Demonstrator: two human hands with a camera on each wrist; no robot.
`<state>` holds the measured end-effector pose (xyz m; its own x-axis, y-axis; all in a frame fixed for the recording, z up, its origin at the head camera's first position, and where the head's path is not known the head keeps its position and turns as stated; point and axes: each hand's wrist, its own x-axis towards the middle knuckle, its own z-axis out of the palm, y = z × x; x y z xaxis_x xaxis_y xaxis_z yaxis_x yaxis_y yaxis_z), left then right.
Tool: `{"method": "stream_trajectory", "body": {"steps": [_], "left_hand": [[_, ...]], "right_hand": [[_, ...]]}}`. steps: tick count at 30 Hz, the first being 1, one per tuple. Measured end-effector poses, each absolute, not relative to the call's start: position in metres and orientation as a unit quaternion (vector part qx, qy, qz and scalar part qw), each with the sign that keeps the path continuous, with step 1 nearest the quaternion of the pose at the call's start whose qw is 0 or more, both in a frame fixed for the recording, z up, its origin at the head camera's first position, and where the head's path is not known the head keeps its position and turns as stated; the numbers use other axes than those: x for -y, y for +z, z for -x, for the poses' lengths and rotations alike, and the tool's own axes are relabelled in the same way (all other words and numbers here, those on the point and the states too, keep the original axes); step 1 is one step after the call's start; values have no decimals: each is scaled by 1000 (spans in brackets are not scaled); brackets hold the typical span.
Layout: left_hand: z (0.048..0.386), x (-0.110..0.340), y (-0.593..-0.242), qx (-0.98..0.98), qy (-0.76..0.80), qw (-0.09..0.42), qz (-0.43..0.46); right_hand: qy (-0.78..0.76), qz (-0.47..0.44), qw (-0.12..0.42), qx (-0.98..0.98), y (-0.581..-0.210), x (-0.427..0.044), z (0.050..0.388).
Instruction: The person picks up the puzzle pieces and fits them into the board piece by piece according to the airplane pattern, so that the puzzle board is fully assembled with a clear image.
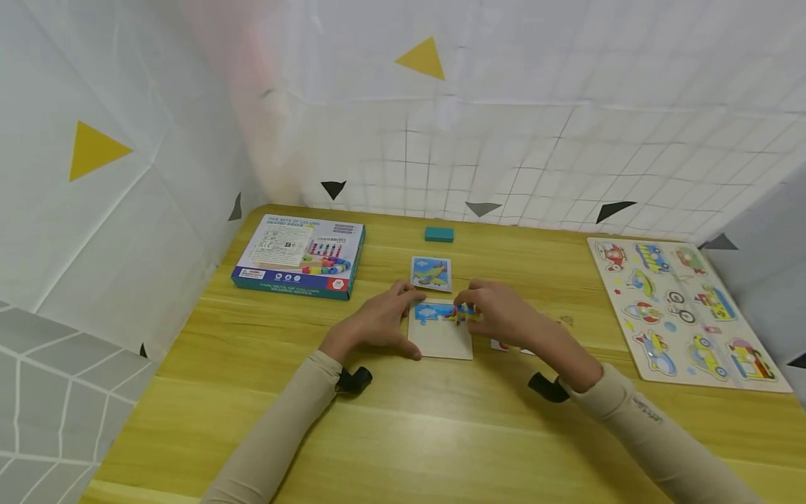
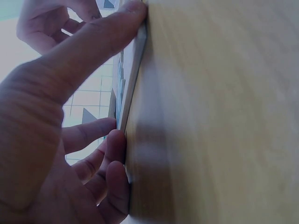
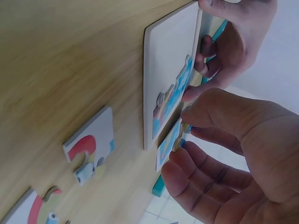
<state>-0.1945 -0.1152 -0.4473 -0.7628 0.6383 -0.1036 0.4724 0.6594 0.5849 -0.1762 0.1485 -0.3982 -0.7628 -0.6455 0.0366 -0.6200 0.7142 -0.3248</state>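
- Centre of our clock, the puzzle board (image 1: 443,343) sits on the tabletop (image 1: 403,434), laid pieces (image 1: 429,312) brightening its twelve o'clock side, bare surface toward six!
- At nine o'clock, the left hand (image 1: 380,318) grips the board: thumb by the seven o'clock corner, fingertips up near eleven.
- Round at two, the right hand (image 1: 506,313) has a puzzle piece (image 3: 178,141) pinched between thumb and fingers, close to the board's one o'clock corner; whether it touches the board, I can't tell.
- Here's the danger: that pinch catches only a small piece, so a twist of the fingertips could turn it askew or drop it.
- Push in at a slant and, I'd judge, the laid pieces could ride up or slide out of line.
- Should the left grip slacken, a sideways shove could skid the board toward the picture card (image 1: 431,274) at twelve.
- Watch four o'clock! Loose pieces (image 3: 91,144) lie beneath the right forearm; a low wrist could sweep them away.
- The peg puzzle (image 1: 676,339) at three and boxed set (image 1: 296,255) at ten look too far off to interfere.
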Motion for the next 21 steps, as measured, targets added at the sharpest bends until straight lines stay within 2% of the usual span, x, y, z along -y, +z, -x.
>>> {"method": "stream_trajectory", "body": {"steps": [21], "left_hand": [[195, 115, -447, -897, 274, 155, -310]], "right_hand": [[-169, 350, 41, -920, -399, -129, 173]]}}
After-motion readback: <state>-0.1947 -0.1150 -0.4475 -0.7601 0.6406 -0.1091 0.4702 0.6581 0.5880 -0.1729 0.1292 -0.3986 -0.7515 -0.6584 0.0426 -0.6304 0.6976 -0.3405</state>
